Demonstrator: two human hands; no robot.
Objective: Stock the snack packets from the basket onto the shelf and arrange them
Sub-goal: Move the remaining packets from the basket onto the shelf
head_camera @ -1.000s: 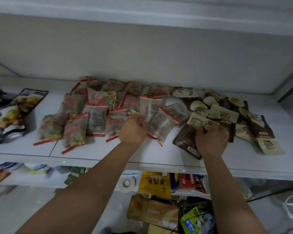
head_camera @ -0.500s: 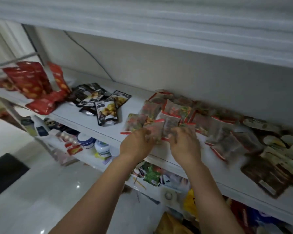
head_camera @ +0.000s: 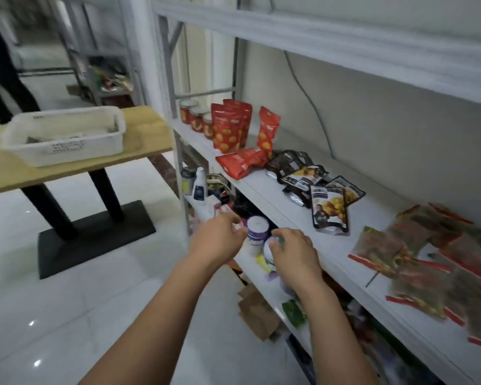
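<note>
The white shelf carries several clear red-edged snack packets at the right, black packets in the middle and red pouches at the far left. The white basket stands on a wooden table at the left. My left hand and my right hand hang in front of the shelf edge, fingers loosely curled, holding nothing. Both are off the packets.
Jars stand behind the red pouches. The lower shelf holds bottles and tubs. The table's black base sits on the glossy floor. A person in dark clothes stands at the far left.
Both hands have left the red-edged packets and drawn back in front of the shelf edge. The view has swung left, bringing the basket and table into sight.
</note>
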